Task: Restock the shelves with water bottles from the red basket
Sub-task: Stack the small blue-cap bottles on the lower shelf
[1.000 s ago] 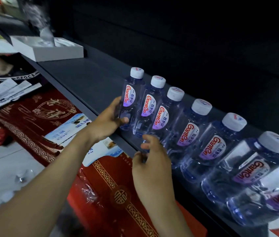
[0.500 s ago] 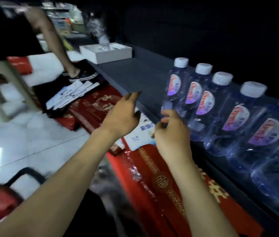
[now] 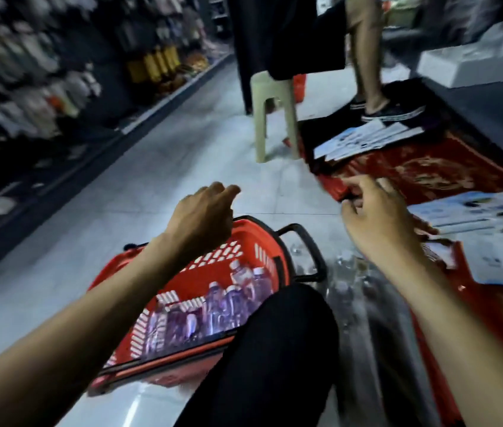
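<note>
The red basket (image 3: 253, 241) stands on the floor in front of my knee, its black handle folded toward the right. Several clear water bottles (image 3: 228, 297) with white caps and purple labels lie inside it. My left hand (image 3: 204, 217) hovers above the basket's far rim, fingers loosely curled, holding nothing. My right hand (image 3: 376, 217) is in the air to the right of the basket, over the red mat's edge, fingers apart and empty. The dark shelf (image 3: 496, 109) shows only as a corner at the upper right; its bottle row is out of view.
A person's leg and shoe (image 3: 385, 109) stand beside a beige plastic stool (image 3: 274, 118) ahead. A red mat (image 3: 422, 171) with paper leaflets (image 3: 364, 140) lies along the shelf foot. A white box (image 3: 475, 66) sits on the shelf. Stocked shelving (image 3: 43, 87) lines the aisle's left side.
My view has swung left from the shelf's bottle row down to the basket. Both hands have left the bottles on the shelf and come back over the floor, empty.
</note>
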### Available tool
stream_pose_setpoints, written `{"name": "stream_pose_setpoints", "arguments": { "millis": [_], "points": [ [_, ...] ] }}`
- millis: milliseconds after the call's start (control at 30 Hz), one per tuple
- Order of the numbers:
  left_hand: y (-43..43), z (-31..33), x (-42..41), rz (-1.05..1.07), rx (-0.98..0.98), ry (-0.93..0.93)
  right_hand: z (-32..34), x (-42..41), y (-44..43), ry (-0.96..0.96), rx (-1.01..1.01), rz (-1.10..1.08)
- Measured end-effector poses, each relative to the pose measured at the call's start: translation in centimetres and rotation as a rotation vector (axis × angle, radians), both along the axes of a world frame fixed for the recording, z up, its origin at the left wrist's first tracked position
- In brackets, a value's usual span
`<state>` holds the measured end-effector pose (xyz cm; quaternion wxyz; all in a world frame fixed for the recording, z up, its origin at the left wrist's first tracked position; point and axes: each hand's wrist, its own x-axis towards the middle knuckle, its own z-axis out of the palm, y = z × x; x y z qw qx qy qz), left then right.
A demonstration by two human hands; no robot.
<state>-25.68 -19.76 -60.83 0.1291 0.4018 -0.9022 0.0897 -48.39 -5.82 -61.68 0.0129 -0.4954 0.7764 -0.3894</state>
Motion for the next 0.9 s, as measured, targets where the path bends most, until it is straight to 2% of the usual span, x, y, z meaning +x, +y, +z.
{"name": "stream_pose_setpoints", "arguments": {
  "millis": [167,367,467,567,667,767,833,900],
  "points": [
    [-3.9,-5.2,8.7,0.307,0.314,-0.018,-0.6,4.5,-4.1,-0.144,0.076,0.193],
    [-6.6,-14.8,14.8,0.504,0.747,-0.054,0.0,10.2,-11.4,-0.212,0.292,0.366],
    [-6.8,-19.5,18.5,0.662,0.898,0.023,-1.5,14.3,-16.8,-0.336,0.369,0.412],
    [-6.4,-23.4,22.3,0.872,1.03,0.252,-6.4,18.6,-20.8,-0.485,0.489,0.376],
    [-5.9,-25.9,23.5,1.014,1.098,0.437,-14.5,22.1,-21.0,-0.632,0.766,0.297],
    [-6.2,-27.5,22.7,1.039,1.174,0.57,-21.8,24.0,-17.9,-0.834,1.026,0.197],
    [-6.5,-28.4,22.2,1.057,1.232,0.621,-25.1,24.4,-16.4,-0.851,1.106,0.112],
    [-6.7,-29.4,22.2,1.087,1.228,0.643,-27.1,24.4,-16.1,-0.762,1.116,0.047]
  ]
}}
